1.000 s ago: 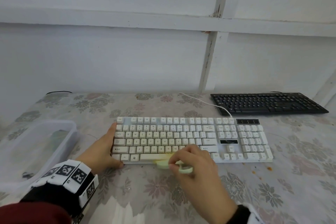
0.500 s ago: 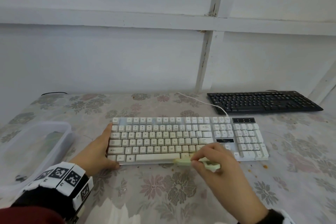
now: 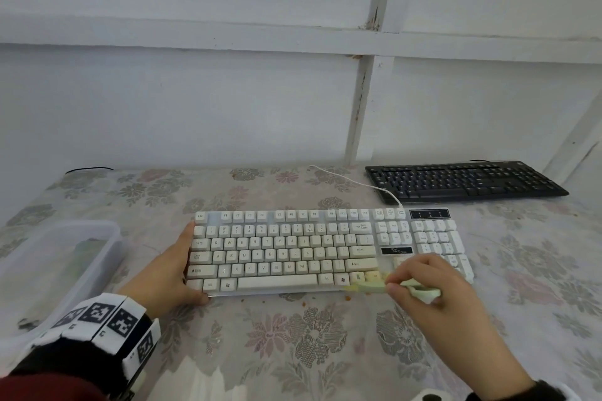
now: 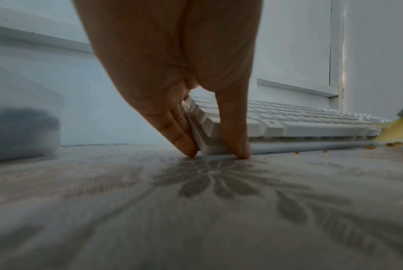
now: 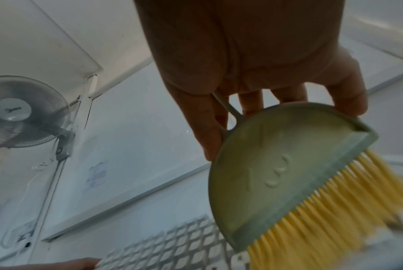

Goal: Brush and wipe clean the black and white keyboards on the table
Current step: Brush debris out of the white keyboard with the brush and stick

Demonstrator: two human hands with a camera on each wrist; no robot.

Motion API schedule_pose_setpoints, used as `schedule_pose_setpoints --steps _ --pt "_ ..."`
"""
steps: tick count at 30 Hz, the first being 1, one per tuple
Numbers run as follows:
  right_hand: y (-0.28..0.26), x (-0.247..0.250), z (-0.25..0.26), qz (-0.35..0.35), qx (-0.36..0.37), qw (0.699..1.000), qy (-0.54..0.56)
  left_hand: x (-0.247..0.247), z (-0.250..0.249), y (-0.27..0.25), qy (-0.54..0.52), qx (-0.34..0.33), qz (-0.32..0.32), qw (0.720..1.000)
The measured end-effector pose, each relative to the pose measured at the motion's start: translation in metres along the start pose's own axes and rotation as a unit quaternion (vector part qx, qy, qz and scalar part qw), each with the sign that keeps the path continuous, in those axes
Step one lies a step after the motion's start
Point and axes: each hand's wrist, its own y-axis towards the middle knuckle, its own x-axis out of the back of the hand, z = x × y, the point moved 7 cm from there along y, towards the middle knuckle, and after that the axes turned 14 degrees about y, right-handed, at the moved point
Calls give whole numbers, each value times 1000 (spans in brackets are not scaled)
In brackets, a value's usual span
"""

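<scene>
The white keyboard [image 3: 325, 251] lies in the middle of the table, and the black keyboard [image 3: 462, 181] lies at the back right. My left hand [image 3: 187, 265] grips the white keyboard's left end; in the left wrist view, thumb and fingers [image 4: 186, 144] pinch its front-left corner [image 4: 209, 146]. My right hand [image 3: 423, 290] holds a small pale-green brush [image 5: 288, 164] with yellow bristles [image 3: 366, 286]. The bristles lie on the bottom key row, right of the spacebar. Orange crumbs [image 4: 392, 144] lie on the cloth along the keyboard's front edge.
A clear plastic box [image 3: 55, 257] stands at the left, close to my left forearm. The white keyboard's cable [image 3: 355, 182] runs back towards the wall. A flowered cloth [image 3: 293, 342] covers the table. A wall fan [image 5: 22, 111] shows in the right wrist view.
My right hand has swept the brush to the right along the front key row, from the spacebar to past its right end. The left hand has kept its hold.
</scene>
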Motion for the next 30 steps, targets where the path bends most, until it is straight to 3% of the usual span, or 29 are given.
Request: schedule_pose_setpoints --steps 4,10,17,24,30 --pt "-4 19 1 -25 1 999 -33 -2 3 1 3 7 7 1000" --pt "-5 1 0 25 -12 998 53 -4 5 3 -3 6 11 1000" --pt "-2 40 -26 -33 -11 999 21 -2 3 3 1 -3 -4 1000" --pt "-2 45 -27 -16 -22 998 49 -1 2 2 5 1 -5 1000" --pt "-4 87 -37 -91 -15 994 -56 -4 5 4 -8 2 0 1000"
